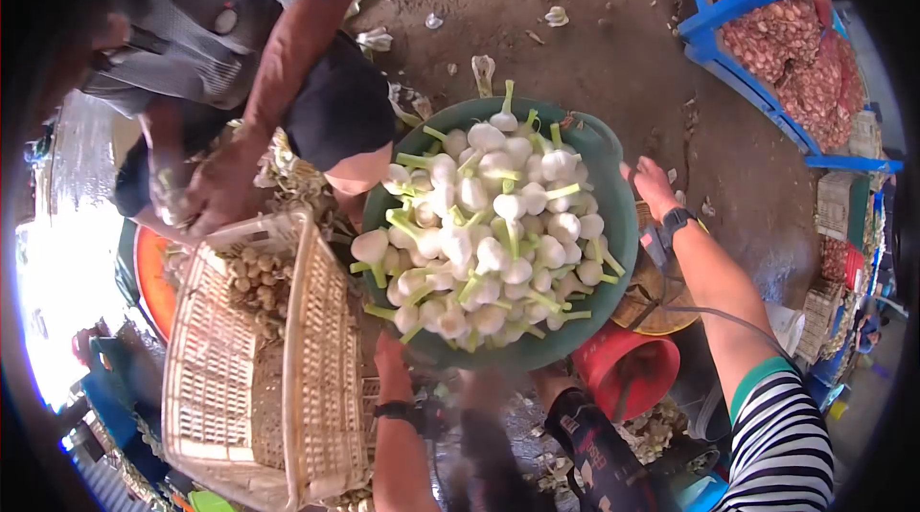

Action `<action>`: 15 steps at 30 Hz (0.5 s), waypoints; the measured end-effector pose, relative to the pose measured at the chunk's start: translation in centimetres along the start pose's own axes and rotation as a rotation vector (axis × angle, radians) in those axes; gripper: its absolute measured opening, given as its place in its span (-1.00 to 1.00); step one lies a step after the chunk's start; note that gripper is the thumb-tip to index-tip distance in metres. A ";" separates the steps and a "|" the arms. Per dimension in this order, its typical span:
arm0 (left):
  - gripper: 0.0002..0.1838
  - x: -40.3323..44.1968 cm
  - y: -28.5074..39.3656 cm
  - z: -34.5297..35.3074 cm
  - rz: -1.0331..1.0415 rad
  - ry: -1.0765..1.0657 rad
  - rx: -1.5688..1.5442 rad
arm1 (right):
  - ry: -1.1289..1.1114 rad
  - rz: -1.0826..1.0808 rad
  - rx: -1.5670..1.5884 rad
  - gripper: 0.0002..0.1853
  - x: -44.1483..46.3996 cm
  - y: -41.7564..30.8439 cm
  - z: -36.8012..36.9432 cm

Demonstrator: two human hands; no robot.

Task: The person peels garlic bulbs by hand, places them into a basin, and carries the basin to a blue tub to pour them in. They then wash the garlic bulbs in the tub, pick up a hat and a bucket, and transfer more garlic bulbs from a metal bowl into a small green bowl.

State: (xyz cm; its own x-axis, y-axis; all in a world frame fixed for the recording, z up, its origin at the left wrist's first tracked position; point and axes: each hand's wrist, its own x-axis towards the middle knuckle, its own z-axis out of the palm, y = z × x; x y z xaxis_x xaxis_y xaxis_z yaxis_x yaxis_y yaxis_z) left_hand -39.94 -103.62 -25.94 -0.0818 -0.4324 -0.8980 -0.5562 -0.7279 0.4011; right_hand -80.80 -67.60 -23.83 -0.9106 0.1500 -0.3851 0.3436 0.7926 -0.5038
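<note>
A round green tub (618, 225) heaped with white garlic bulbs (489, 225) with short green stems fills the middle of the view. At the tub's lower left edge is my left hand (391, 356), its fingers mostly hidden by the rim. My right hand (652, 184) is beside the tub's upper right rim, fingers apart, with nothing visible in it. Both of my wrists wear dark bands.
A co-worker (230, 52) sits at the upper left, hands over a woven plastic crate (307, 349). A red bucket (628, 373) lies below the tub. A blue frame (738, 9) with filled net sacks (767, 43) stands at the upper right.
</note>
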 end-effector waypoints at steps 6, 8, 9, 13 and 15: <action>-0.60 2.8 0.8 -0.7 -0.002 -0.297 0.111 | -0.336 0.168 0.222 -0.57 2.8 -3.8 1.8; -0.62 3.6 -0.2 -0.3 0.032 -0.262 0.266 | -0.305 0.208 0.230 -0.55 4.2 -2.4 3.3; -0.63 5.2 -1.3 -1.0 0.004 -0.202 0.430 | -0.255 0.254 0.259 -0.52 4.7 -1.8 4.0; -0.61 3.0 -0.2 0.8 -0.058 -0.155 0.290 | -0.159 0.301 0.405 -0.50 5.1 -1.0 5.2; -0.62 2.9 -0.3 1.0 -0.011 -0.122 0.357 | -0.167 0.282 0.412 -0.49 4.9 -1.1 5.2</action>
State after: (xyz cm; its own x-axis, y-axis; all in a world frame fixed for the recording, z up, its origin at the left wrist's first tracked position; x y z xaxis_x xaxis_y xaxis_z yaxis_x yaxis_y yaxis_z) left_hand -40.82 -104.10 -28.81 -0.1598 -0.3436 -0.9254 -0.8088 -0.4919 0.3223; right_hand -84.41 -70.78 -29.14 -0.7324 0.2013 -0.6504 0.6624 0.4318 -0.6122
